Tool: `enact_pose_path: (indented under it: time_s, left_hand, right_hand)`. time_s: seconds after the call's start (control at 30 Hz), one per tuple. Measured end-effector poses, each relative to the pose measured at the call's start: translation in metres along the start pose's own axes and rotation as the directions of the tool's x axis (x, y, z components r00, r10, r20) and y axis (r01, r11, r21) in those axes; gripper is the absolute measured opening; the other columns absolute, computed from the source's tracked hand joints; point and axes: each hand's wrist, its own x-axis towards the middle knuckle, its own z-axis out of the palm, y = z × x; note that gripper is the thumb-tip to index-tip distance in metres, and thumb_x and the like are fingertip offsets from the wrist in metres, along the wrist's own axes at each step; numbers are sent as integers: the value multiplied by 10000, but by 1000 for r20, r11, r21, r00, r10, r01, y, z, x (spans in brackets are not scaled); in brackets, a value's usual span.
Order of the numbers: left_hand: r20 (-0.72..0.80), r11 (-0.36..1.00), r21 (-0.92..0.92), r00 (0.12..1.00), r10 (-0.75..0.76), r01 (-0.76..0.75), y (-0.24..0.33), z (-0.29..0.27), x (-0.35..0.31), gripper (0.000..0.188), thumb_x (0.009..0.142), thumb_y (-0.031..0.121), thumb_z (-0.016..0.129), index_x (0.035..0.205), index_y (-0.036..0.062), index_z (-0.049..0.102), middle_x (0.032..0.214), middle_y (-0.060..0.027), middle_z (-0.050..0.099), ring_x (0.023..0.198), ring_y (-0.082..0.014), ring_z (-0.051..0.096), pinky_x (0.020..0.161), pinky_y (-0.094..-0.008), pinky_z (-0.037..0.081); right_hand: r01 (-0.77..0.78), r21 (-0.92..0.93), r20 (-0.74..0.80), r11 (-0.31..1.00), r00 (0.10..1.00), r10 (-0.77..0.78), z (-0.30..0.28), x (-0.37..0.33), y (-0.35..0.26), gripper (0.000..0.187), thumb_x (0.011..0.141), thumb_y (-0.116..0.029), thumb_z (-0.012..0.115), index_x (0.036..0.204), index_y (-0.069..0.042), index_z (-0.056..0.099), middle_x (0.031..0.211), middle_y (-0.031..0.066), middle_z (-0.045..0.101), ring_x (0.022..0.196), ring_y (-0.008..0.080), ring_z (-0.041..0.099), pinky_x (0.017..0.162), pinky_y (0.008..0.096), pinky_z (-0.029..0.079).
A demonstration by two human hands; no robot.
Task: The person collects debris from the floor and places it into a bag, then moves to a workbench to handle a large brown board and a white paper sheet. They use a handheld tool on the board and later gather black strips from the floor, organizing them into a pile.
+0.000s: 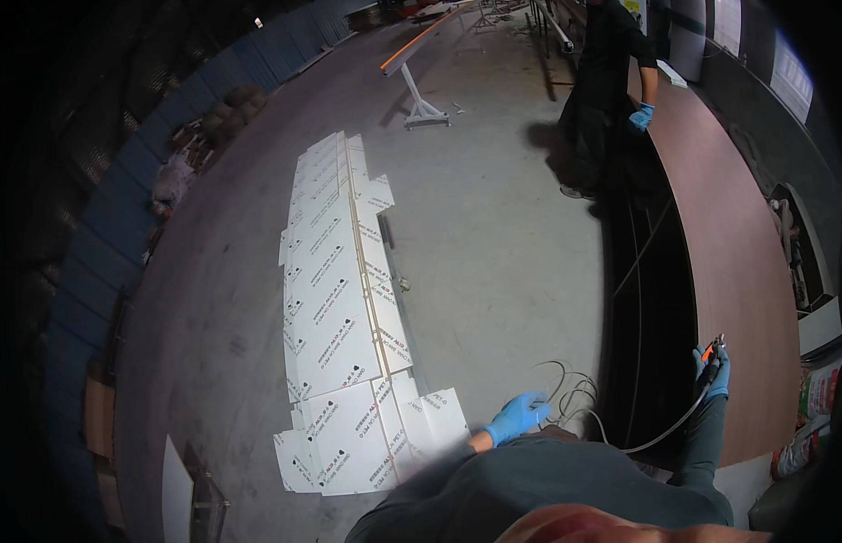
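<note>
My right hand (718, 378), in a blue glove, is closed round a small air gun (710, 355) with an orange part and a metal tip. It is over the near end of a long brown wood-grain panel (737, 271), by its left edge. From the gun a thin hose (661, 442) runs down and left past my body. My left hand (520, 417), also blue-gloved, is low in front of me with its fingers stretched out. Loops of the hose lie just beyond its fingertips. Whether the fingers touch the hose is hard to see.
Left of me, a long stack of white film-covered boards (326, 299) with printed marks lies low. Another person (602, 90) stands at the panel's far left side, a blue-gloved hand (642, 116) at its edge. An orange-topped stand (423, 109) is farther off. Bags (817, 394) sit at right.
</note>
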Motion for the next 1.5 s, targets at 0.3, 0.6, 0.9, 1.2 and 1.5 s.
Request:
enact_pose_path:
  time_s: [0.3,0.6,0.9,1.2,1.5]
  left_hand:
    - [0,997,31,997,73,-73,6,11,2,522,977,287,655,1368,-48,571,1301,-170,663,1170,-240,650,1017,-357,510]
    - [19,997,57,999,50,-51,-1,20,1,517,970,320,644,1345,-31,590,1246,-173,688,1129,-252,670,988,-359,519]
    - [43,993,112,999,26,-30,-2,22,-5,528,976,362,644,1371,17,582,1281,-141,667,1166,-242,646,967,-360,532]
    - [55,998,64,998,25,-29,-6,27,-3,563,954,378,654,1353,-14,586,1236,-178,688,1125,-256,667,992,-362,512]
    - [76,995,100,997,4,-12,-19,25,4,512,992,327,633,1400,23,566,1316,-142,647,1164,-240,641,976,-357,529]
  right_hand:
    - [-29,-9,8,1000,1000,29,10,-16,-3,567,928,-320,690,1376,-25,506,1363,296,552,1142,402,642,925,398,625]
    - [-34,-1,-17,999,999,34,11,-15,-2,565,945,-353,656,1379,-23,507,1372,286,553,1150,400,647,750,356,672]
    - [-27,11,-36,1000,999,28,16,-20,-1,559,953,-369,642,1377,-27,517,1378,274,557,1147,388,659,666,352,680]
    - [-27,27,-41,999,999,28,13,-16,-1,548,957,-358,634,1382,-37,506,1375,278,557,1096,396,683,677,366,682]
    - [-43,20,-12,999,999,43,7,-13,-3,547,956,-360,633,1382,-42,503,1384,266,556,1111,394,678,658,365,682]
